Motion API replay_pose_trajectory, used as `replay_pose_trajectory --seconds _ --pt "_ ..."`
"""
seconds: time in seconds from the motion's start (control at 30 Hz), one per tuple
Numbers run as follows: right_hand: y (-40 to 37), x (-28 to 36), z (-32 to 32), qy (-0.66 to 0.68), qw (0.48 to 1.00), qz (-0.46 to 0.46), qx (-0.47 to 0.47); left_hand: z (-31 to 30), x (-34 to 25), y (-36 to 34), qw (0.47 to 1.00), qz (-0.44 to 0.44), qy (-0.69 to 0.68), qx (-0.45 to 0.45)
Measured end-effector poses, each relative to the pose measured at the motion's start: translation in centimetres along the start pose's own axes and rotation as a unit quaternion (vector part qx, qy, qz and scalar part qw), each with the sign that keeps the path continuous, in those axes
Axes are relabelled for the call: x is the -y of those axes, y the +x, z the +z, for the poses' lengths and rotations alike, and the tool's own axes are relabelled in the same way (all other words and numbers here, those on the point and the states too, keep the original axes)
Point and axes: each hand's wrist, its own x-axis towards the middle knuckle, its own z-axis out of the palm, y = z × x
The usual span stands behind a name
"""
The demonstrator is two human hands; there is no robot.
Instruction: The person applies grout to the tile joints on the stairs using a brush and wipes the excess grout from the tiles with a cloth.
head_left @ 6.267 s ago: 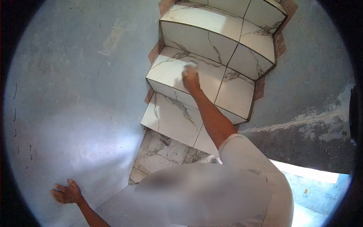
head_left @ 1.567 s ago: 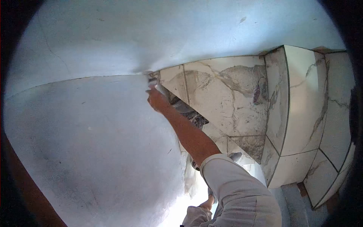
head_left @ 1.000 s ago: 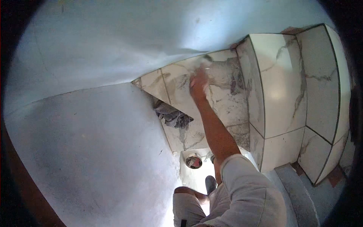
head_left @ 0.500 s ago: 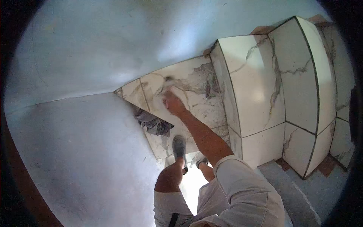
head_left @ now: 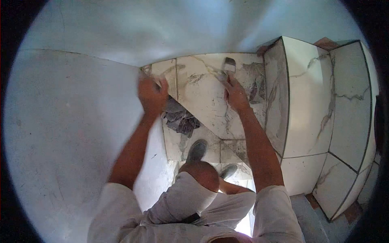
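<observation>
My right hand (head_left: pixel 236 94) is closed around a paintbrush (head_left: pixel 229 65) with dark bristles and a pale ferrule, its tip pointing toward the far wall. Something greyish and blurred shows beside the brush, too smeared to name. Over the left corner of the marble-look tiled landing (head_left: pixel 198 95) is my left hand (head_left: pixel 153 92), fingers curled and blurred by motion; what they hold, if anything, I cannot make out. A crumpled dark grey cloth (head_left: pixel 180 119) lies on the tiles below my left hand, near my shoe.
Tiled stair steps (head_left: pixel 310 101) with dark edges rise on the right. A pale blue wall (head_left: pixel 121 32) runs along the far side, and another wall (head_left: pixel 81 121) stands close on the left. My shoes (head_left: pixel 197 150) stand on the lower tiles.
My left hand has come into view at the left. The right hand has moved up and right, and the paintbrush in it now shows clearly. The view has shifted left.
</observation>
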Motion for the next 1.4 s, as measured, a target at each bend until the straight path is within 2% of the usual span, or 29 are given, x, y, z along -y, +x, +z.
replay_pose_trajectory --seconds 0.03,0.07,0.1,0.13,0.2,0.27,0.3,0.33,0.37,0.43,0.47,0.5,0.53,0.57,0.63,0.7,0.77,0.8,0.83,0.87,0.9,1.0,1.07,1.1,1.17,1.23,1.3,1.33,1.4 --pt "0.2 -1.2 0.0 0.001 1.000 -0.002 -0.003 3.6 4.1 -7.2 0.990 -0.001 -0.092 0.108" --pt "-0.3 -3.5 0.3 -0.264 0.945 -0.154 -0.118 6.5 6.6 -13.4 0.951 -0.099 -0.025 0.291" --pt "-0.8 -4.9 0.1 -0.504 0.782 -0.290 -0.222 7.4 7.1 -17.4 0.971 -0.019 -0.004 0.237" --pt "-2.2 -5.0 0.1 -0.511 0.778 -0.286 -0.227 7.5 6.9 -20.3 0.982 0.059 0.014 0.180" --pt "-5.8 -3.4 0.6 -0.421 0.854 -0.216 -0.216 7.6 7.0 -21.8 0.936 0.016 0.082 0.343" --pt "-9.5 -2.8 -0.3 -0.349 0.872 -0.244 -0.242 17.0 17.4 -31.1 0.911 0.039 0.100 0.398" --pt "-11.9 -2.2 -1.4 -0.312 0.878 -0.261 -0.251 15.2 16.9 -27.0 0.857 0.000 0.096 0.507" --pt "-14.5 -1.6 -2.1 -0.275 0.883 -0.284 -0.254 12.9 16.0 -24.1 0.922 -0.006 -0.032 0.385" --pt "-17.3 -1.2 -3.1 -0.280 0.864 -0.297 -0.295 10.2 16.6 -20.3 0.864 -0.078 -0.113 0.484" --pt "-22.9 -1.1 -4.3 -0.266 0.838 -0.294 -0.374 1.8 14.3 -10.7 0.750 -0.158 -0.256 0.589" --pt "-25.3 -1.3 -5.0 -0.249 0.828 -0.280 -0.418 -1.6 13.4 -7.4 0.809 -0.214 -0.190 0.513" --pt "-27.0 -2.1 -5.7 -0.240 0.809 -0.287 -0.454 -5.8 9.6 -2.3 0.849 -0.182 -0.143 0.475" --pt "-28.4 -3.2 -6.3 -0.230 0.790 -0.292 -0.488 -8.5 6.2 0.6 0.811 -0.291 -0.270 0.430" --pt "-29.7 -4.0 -6.6 -0.233 0.773 -0.278 -0.521 -9.8 3.5 2.6 0.746 -0.392 -0.387 0.375" --pt "-31.5 -5.3 -6.6 -0.244 0.750 -0.266 -0.554 -8.8 0.3 5.1 0.692 -0.366 -0.527 0.331" --pt "-32.7 -7.0 -6.0 -0.257 0.735 -0.196 -0.596 -1.3 1.1 4.8 0.780 -0.252 -0.467 0.330" --pt "-33.7 -10.0 -5.5 -0.293 0.739 -0.186 -0.577 1.3 -6.6 5.7 0.772 -0.184 -0.490 0.361" --pt "-34.0 -11.3 -5.3 -0.323 0.747 -0.174 -0.555 2.7 -10.3 5.6 0.739 -0.231 -0.495 0.395" --pt "-34.4 -12.2 -5.1 -0.329 0.743 -0.169 -0.558 6.3 -13.2 4.5 0.712 -0.221 -0.561 0.360" --pt "-34.6 -13.1 -5.0 -0.355 0.748 -0.151 -0.540 12.7 -15.3 2.8 0.759 -0.134 -0.541 0.337" --pt "-35.0 -13.5 -4.8 -0.381 0.753 -0.129 -0.521 11.3 -19.1 3.3 0.755 -0.112 -0.554 0.332" --pt "-35.2 -12.8 -4.6 -0.466 0.740 -0.113 -0.472 18.0 -27.2 2.4 0.723 -0.093 -0.587 0.352" --pt "-34.8 -12.9 -4.8 -0.463 0.745 -0.111 -0.468 22.4 -31.3 1.5 0.791 -0.028 -0.611 0.022" --pt "-34.6 -12.3 -4.7 -0.499 0.732 -0.088 -0.455 21.5 -31.4 1.8 0.786 -0.034 -0.617 0.024" --pt "-34.1 -12.2 -5.2 -0.537 0.717 -0.060 -0.442 19.5 -30.4 0.5 0.684 -0.033 -0.684 0.251" --pt "-34.3 -12.5 -4.9 -0.553 0.720 -0.038 -0.418 18.3 -30.4 -6.4 0.773 0.073 -0.523 0.352" --pt "-34.3 -12.4 -4.8 -0.567 0.714 -0.034 -0.410 12.2 -29.1 -11.4 0.769 0.192 -0.372 0.482" --pt "-34.3 -12.3 -4.7 -0.567 0.717 -0.026 -0.404 12.5 -29.1 -11.3 0.771 0.190 -0.377 0.476" --pt "-34.5 -12.3 -4.7 -0.570 0.718 -0.024 -0.399 12.7 -28.8 -10.0 0.758 0.211 -0.520 0.332"
